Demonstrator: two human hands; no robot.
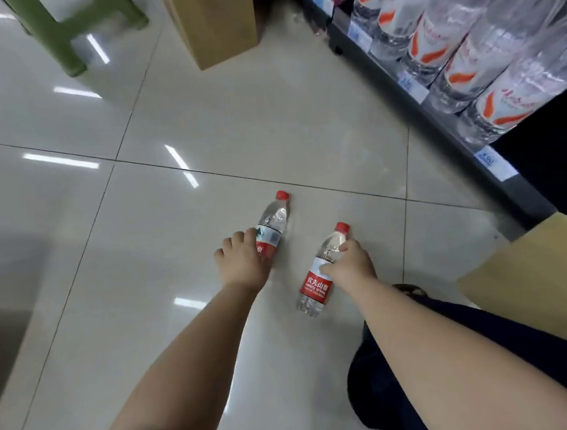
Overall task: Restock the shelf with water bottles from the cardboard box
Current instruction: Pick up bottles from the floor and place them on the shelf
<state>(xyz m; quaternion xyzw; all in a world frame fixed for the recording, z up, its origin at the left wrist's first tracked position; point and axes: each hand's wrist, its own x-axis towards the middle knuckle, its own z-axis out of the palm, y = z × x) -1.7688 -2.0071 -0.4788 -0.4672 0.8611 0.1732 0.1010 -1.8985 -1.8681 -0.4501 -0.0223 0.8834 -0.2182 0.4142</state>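
The left hand (242,265) is closed around the label of one water bottle (273,224), its red cap pointing away from the person; the right hand (350,264) is closed around the neck part of a second water bottle (315,287), which is tilted with its base toward the person; both bottles are over the tiled floor (267,114), but I cannot tell if they touch it; the shelf (436,101) at the right carries large clear bottles (486,53); one cardboard box (216,20) stands ahead beside the shelf; another box (534,269) is at the right edge, near the person's knee.
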